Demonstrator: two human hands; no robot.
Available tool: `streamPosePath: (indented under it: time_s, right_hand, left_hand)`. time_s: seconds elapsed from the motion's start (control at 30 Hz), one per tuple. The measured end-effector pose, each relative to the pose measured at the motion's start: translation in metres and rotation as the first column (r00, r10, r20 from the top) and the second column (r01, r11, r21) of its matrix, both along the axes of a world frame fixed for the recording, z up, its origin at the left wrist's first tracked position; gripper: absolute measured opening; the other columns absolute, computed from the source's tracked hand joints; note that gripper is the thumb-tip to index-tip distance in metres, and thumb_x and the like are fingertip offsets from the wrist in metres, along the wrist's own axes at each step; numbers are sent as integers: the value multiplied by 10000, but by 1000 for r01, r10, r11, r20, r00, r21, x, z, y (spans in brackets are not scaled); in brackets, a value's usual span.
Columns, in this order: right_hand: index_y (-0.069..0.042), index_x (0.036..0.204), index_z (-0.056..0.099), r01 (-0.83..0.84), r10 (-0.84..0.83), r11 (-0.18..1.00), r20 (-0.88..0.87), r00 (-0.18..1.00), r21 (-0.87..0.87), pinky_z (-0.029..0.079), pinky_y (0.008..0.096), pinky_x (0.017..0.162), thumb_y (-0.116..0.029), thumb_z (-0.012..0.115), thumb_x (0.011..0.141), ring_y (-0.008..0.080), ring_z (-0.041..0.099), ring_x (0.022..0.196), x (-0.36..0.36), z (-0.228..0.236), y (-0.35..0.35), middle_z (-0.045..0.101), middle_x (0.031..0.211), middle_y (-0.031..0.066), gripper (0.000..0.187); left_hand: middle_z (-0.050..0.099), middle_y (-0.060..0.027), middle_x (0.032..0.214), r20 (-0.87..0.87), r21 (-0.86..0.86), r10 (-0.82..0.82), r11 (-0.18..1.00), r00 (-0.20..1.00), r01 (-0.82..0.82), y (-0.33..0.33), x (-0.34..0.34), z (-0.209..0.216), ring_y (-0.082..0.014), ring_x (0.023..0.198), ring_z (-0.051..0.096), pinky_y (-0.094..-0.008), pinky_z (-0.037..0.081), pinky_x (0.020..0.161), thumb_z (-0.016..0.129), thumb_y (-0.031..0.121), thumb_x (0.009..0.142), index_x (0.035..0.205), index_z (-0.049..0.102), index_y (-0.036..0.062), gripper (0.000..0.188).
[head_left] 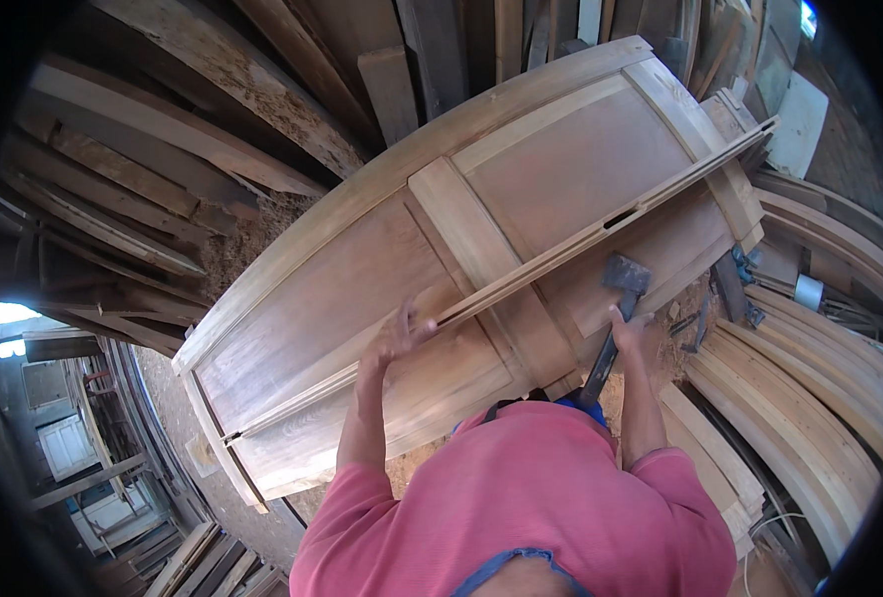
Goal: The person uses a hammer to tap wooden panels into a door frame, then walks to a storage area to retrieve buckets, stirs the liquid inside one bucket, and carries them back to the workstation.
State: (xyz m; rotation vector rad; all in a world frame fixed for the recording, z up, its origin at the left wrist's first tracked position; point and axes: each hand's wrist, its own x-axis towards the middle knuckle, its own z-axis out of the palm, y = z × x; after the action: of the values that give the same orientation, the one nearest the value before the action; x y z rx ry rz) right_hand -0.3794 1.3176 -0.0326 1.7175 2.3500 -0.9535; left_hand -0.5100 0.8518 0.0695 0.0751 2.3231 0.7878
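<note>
A large panelled wooden door [466,224] lies slantwise in front of me. Standing on edge along its length is a long, narrow grooved wooden rail [551,261], with a dark slot cut in its upper edge. My left hand [394,336] is at the middle of this rail, slightly blurred, its thumb and fingers apart; whether it presses on the wood is unclear. In my right hand [634,330] is a hammer [626,275], gripped on the dark handle just below its blocky head. The head is over the near right panel, and the handle slopes down toward my body.
Long boards [178,124] lean and lie stacked at the far left and back. Curved wooden pieces [800,408] are piled at my right, with a clamp-like blue metal tool [745,261] near the door's right end. More planks [203,562] lie at the lower left.
</note>
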Motion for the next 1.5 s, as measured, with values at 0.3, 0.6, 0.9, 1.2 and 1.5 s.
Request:
streamPosePath:
  time_s: [0.3,0.6,0.9,1.2,1.5]
  right_hand:
    - [91,1349,316,-237,211,969,274,938,68,456,459,1001,-224,655,793,433,567,1162,0,17,5,575,1193,324,723]
    - [-40,1115,545,-86,-712,322,-301,635,-943,541,304,619,-201,599,880,139,590,725,144,96,-38,587,871,34,290]
    - [-30,897,531,446,-836,85,180,519,-891,518,329,494,-245,564,927,205,571,560,275,21,-97,570,701,86,219]
    - [-39,824,551,267,-657,-34,223,720,-963,523,315,501,-299,563,938,186,569,542,194,38,-123,584,691,79,284]
    - [-73,896,464,481,-754,120,235,613,-869,494,349,446,-202,539,928,220,550,492,216,13,-117,528,625,88,153]
  left_hand:
    - [298,-285,1505,-302,-334,-477,864,825,377,38,-113,-81,-457,1402,264,-513,236,1153,588,458,892,1471,279,-13,808]
    - [145,-258,1571,-203,-547,-745,624,635,558,60,-102,-95,-479,1448,90,-549,137,1177,585,481,886,1486,234,-38,868]
    - [121,-235,1587,-161,-571,-761,591,628,570,58,-100,-93,-466,1458,73,-545,121,1180,538,511,902,1505,192,-27,880]
    - [178,-229,1576,-247,-518,-722,662,647,541,55,-104,-93,-462,1452,126,-546,156,1172,542,521,891,1491,241,-33,870]
    - [235,-226,1557,-297,-475,-692,705,658,527,55,-102,-90,-450,1446,164,-538,198,1167,551,522,882,1464,303,-32,840]
